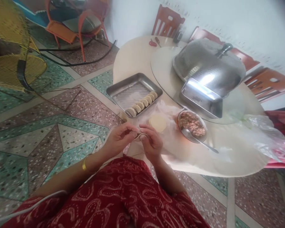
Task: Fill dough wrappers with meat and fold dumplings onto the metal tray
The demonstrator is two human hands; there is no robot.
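Our bare left hand (123, 136) and right hand (152, 144) pinch a thin, pale folded dough round (140, 135) by the round cream table (237, 152)'s near edge, presumably so its rims meet. Farther left, a grey rectangular metal tray (122, 91) holds pale crescent dumplings (140, 105); right, a round see-through bowl (180, 129) holds pinkish mince (193, 123) and a silver spoon (201, 142).

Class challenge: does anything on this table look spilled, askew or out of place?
One thing: the tray of dumplings sits at an angle, its left corner appearing to jut past the edge of the table. I see no clear spill or damage.
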